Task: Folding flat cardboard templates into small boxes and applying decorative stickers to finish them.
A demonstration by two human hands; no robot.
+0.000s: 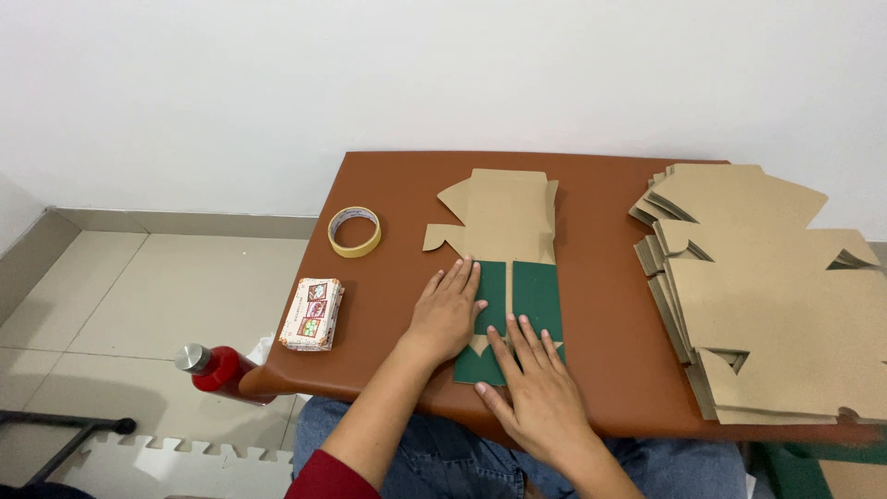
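A flat die-cut cardboard box blank (506, 217) lies in the middle of the brown table (388, 185). Its far part shows plain kraft brown, and its near flaps (536, 291) are folded over, showing dark green. My left hand (447, 311) lies flat, fingers spread, on the left edge of the green flaps. My right hand (536, 393) presses flat on the near green part close to the table's front edge. Neither hand grips anything.
A tall stack of flat kraft box blanks (767, 286) fills the table's right side. A roll of tape (355, 231) and a small patterned packet (312, 314) sit at the left. A red bottle (217, 370) stands on the tiled floor beside the table.
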